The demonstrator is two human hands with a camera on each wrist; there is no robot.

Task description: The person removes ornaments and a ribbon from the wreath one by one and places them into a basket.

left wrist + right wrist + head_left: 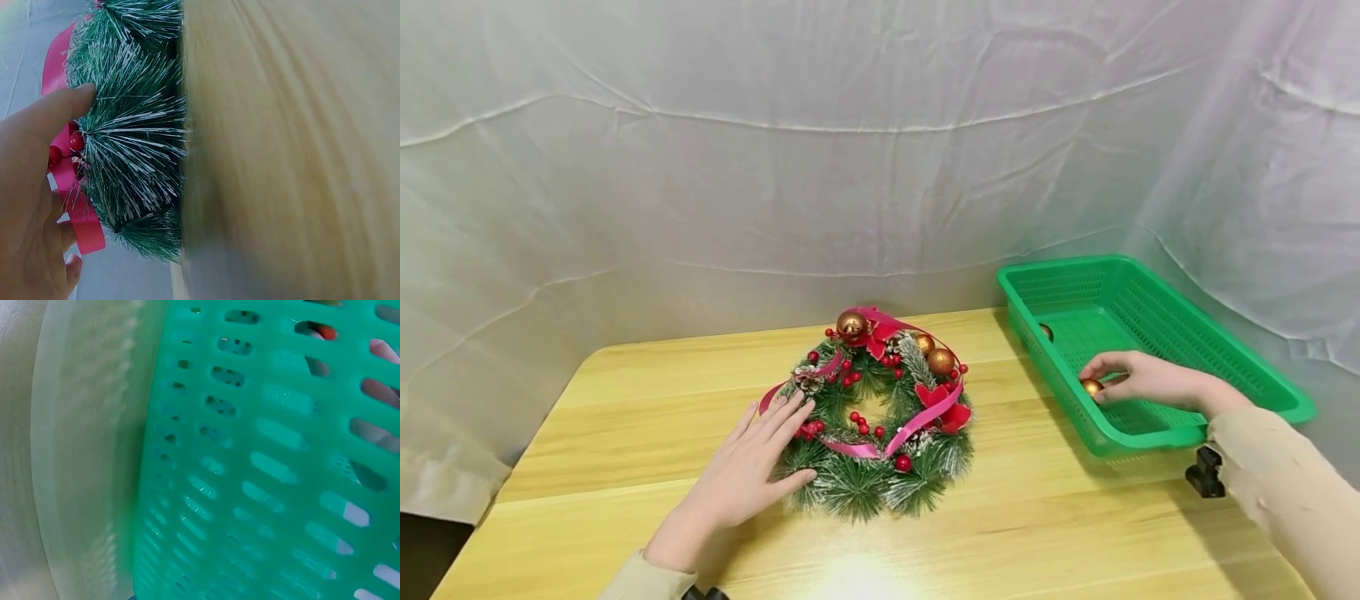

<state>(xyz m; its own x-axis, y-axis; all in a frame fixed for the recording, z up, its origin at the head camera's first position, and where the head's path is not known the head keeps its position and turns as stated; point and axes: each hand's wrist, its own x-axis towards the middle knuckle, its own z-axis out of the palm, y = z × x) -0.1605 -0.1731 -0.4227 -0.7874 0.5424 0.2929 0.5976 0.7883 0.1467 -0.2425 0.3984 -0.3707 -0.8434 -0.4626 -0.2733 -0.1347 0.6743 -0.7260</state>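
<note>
A green wreath [853, 492] with pink ribbon, red berries, red bows and copper-gold balls lies on the wooden table. My left hand [752, 462] rests on its left side with fingers spread; in the left wrist view the thumb [72, 103] lies against the frosted needles. Inside the green plastic basket [1217, 350], my right hand [1150, 381] pinches a gold ball ornament [1092, 387] between thumb and fingers, near the basket's left wall. Another ball [1047, 332] lies farther back in the basket. The right wrist view shows mostly the slotted basket wall [250, 469], which hides most of that hand.
The wooden table [617, 433] carries both wreath and basket, with the basket to the right of the wreath. Pale cloth sheets [820, 192] hang behind the table and along both sides. The basket's raised rim [1292, 408] runs beneath the right forearm.
</note>
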